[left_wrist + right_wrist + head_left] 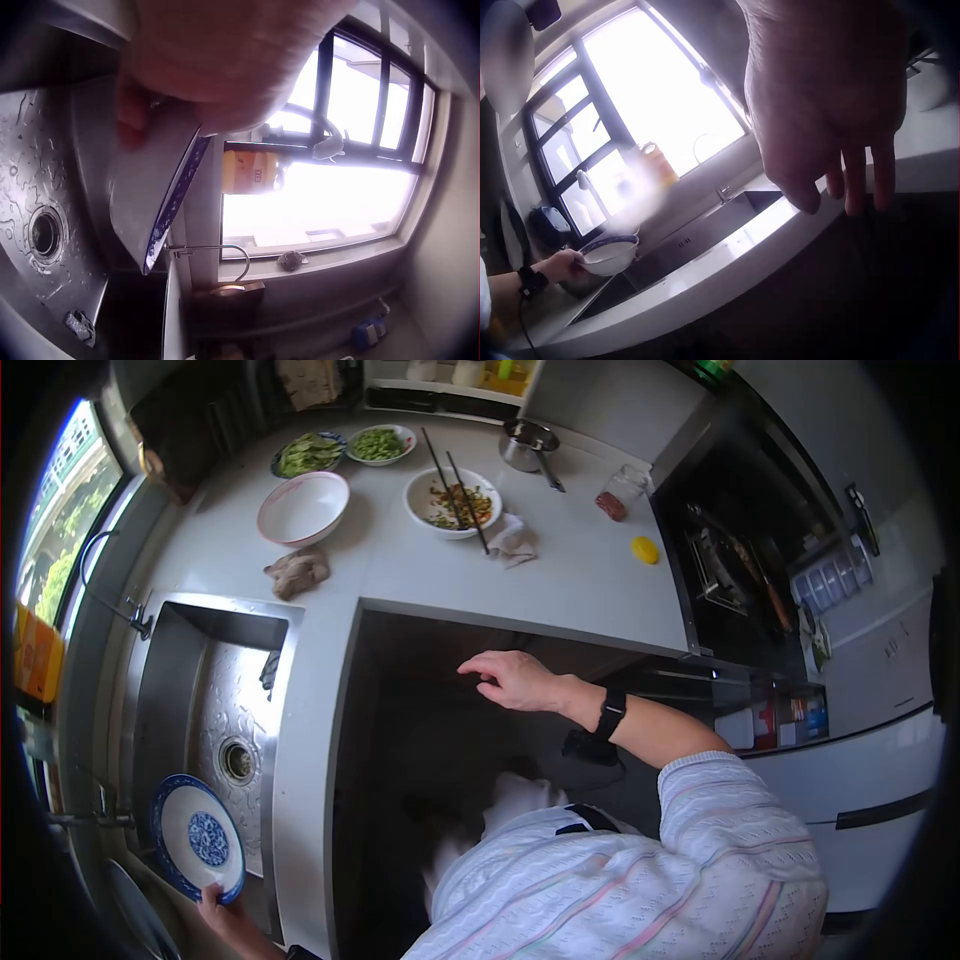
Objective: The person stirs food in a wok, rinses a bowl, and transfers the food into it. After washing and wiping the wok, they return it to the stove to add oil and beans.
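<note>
A white bowl with a blue patterned rim and centre (208, 838) is tilted over the near end of the sink. The left hand (222, 908) grips its near rim, thumb on the inner side. In the left wrist view the left hand (217, 67) covers part of the bowl (146, 187). In the head view the right hand (515, 680) hangs in the air in front of the counter, touching nothing, its fingers loosely bent. The right wrist view shows the fingers of the right hand (840, 120) pointing down, with nothing held.
The steel sink (215, 690) has a drain and a tap (140, 622). On the counter (420, 575) stand an empty bowl (303, 510), a bowl of chopped food with chopsticks (440, 515), two dishes of greens, cloths, a pot (522, 452), a jar and a yellow object. A stove lies right.
</note>
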### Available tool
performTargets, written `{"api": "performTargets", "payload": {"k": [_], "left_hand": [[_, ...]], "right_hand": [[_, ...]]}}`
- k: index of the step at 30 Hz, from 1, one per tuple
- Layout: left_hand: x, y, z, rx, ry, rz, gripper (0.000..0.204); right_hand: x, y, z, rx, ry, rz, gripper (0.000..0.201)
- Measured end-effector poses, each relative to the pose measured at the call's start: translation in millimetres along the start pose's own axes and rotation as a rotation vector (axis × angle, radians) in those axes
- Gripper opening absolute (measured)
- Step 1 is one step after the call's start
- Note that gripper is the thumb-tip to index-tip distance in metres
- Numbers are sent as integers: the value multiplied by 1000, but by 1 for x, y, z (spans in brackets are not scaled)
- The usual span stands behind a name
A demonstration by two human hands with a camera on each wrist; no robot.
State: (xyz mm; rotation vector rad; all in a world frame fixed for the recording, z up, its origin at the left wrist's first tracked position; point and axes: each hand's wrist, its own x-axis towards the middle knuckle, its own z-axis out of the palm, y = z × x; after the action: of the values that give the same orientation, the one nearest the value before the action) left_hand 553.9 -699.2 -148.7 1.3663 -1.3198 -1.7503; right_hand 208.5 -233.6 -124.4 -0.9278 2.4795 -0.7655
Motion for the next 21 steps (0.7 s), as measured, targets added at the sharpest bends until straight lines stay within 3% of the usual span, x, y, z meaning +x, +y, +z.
{"api": "performTargets", "payload": {"k": [3, 4, 7, 9, 12, 13, 14, 17, 21], "left_hand": [[-48, -13, 75, -152, -72, 22, 21], [-53, -13, 82, 16, -327, -9, 17], [-136, -20, 190, -57, -306, -36, 19], [-170, -41, 240, -18, -386, -48, 23], [-221, -65, 314, 17, -579, -110, 25], [-241, -71, 342, 4, -612, -126, 25], [-256, -71, 361, 58, -763, -161, 24], [-292, -81, 425, 162, -951, -171, 20], [-312, -90, 507, 277, -1112, -166, 19]], "right_hand": [[-58, 68, -36, 2, 343, 177, 24], [-74, 102, -49, -22, 452, 265, 20], [-125, 199, -101, -131, 681, 484, 21], [-147, 250, -133, -185, 663, 633, 34], [-153, 300, -170, -244, 666, 609, 44], [-148, 310, -180, -280, 679, 574, 49], [-141, 316, -191, -315, 686, 539, 54], [-117, 319, -219, -217, 537, 658, 66], [-89, 337, -215, -378, 469, 624, 58]]}}
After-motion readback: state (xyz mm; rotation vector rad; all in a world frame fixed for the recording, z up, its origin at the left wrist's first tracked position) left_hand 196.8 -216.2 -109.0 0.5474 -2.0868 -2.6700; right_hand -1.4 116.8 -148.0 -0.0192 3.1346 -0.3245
